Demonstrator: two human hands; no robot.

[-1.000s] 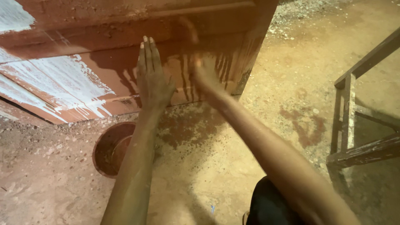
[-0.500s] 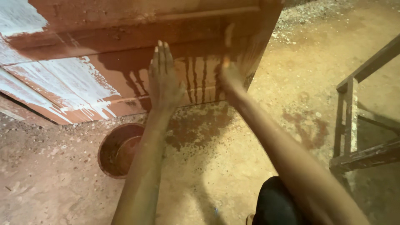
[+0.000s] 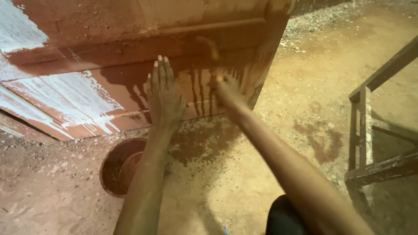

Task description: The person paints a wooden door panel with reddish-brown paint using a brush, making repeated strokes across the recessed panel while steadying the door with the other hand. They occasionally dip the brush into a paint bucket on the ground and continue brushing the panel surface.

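**Hands on the wet red-brown panel**

From my remote seat I read the scene left to right. At far left, the big wooden panel leans over the ground, its red-brown face broken by patches of white coating that run in streaks toward its lower edge. Below it, on the dusty floor, sits a round reddish bucket, partly hidden by the left forearm.

The left hand lies flat on the panel's lower section, fingers straight and close together, palm pressed to the wood; it is spread wide, gripping nothing. Just beside it, dark drips run down the wet surface.

The right hand is blurred. It is closed around something slim and pale, a stick-like handle that rises against the panel, though I cannot tell exactly what the tool is. Beneath both hands, a dark wet stain spreads on the floor at the panel's foot.

At far right stands a weathered wooden frame, well apart from the panel.
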